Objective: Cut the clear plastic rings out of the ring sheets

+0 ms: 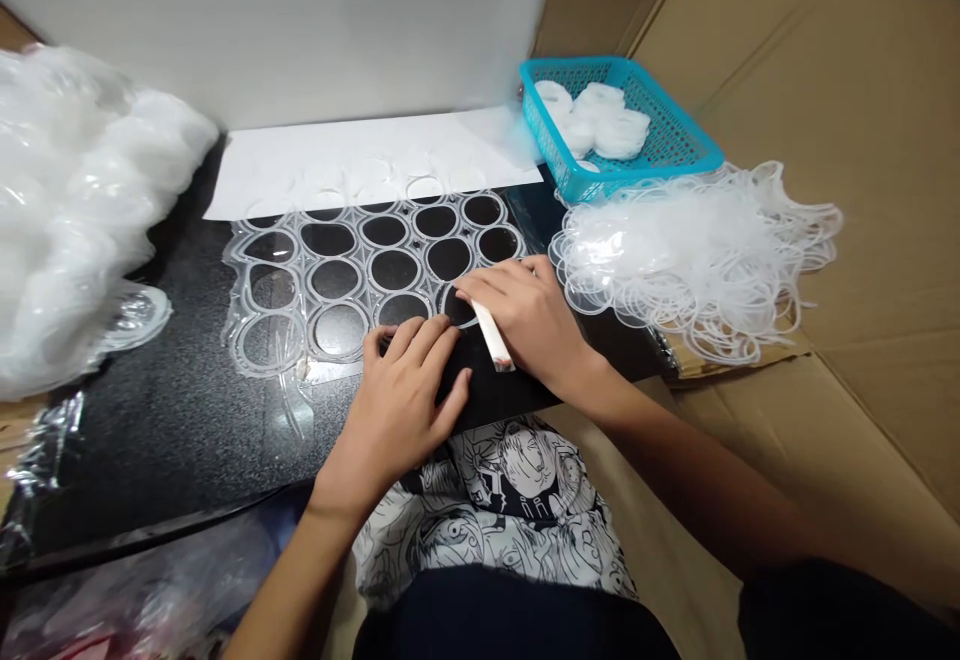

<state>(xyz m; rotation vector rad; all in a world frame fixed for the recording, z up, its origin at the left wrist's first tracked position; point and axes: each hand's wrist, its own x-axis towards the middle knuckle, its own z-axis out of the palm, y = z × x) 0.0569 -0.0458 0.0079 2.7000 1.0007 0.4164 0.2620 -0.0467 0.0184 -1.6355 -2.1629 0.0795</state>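
Observation:
A clear plastic sheet with rows of ring shapes (364, 285) lies on the black speckled tabletop, its far part over a strip of white paper. My right hand (521, 310) is closed round a white stick-like tool (491, 337), over the sheet's near right corner; the tool's far end is hidden under the fingers. Beside it, my left hand (409, 380) rests palm down on the near edge of the sheet, fingers spread and thumb apart. Thin loose plastic strips (291, 400) stick out at the near left of the sheet.
A blue basket (637, 175) with stacks of white rings (600, 120) stands at the back right. In front of it spreads a pile of clear ring scraps (690, 250). Bulky plastic bundles (82, 200) fill the left. Cardboard (825, 120) walls the right side.

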